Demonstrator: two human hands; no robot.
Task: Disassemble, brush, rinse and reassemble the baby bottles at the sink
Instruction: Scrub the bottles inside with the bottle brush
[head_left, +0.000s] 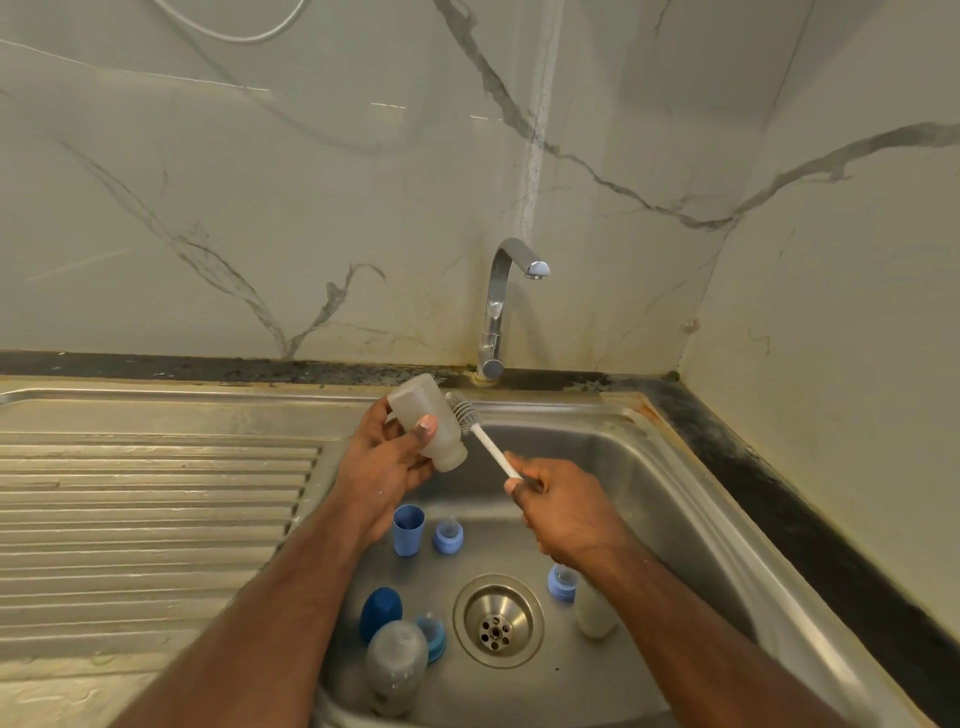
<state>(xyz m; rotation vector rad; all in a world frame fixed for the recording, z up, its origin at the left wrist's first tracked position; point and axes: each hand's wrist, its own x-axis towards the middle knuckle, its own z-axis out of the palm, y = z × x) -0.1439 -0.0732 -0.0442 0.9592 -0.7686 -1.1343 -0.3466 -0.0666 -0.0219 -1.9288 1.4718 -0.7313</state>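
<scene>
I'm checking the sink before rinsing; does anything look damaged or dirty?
Yes. The sink rim shows rusty orange stains at its back right corner, and dark grime lines the counter edge along the wall. The tap is dry. The bottle and brush look intact.

The right hand (558, 506) closes over the near end of the brush handle (493, 451), so its length cannot be told, and the right forearm covers much of the bottle (592, 613) lying right of the drain. The left hand (384, 462) hides part of the frosted bottle (428, 418) it holds; whether the brush head touches that bottle is unclear. The near rim of the sink (675, 467) and both forearms are cut off by the bottom edge.
</scene>
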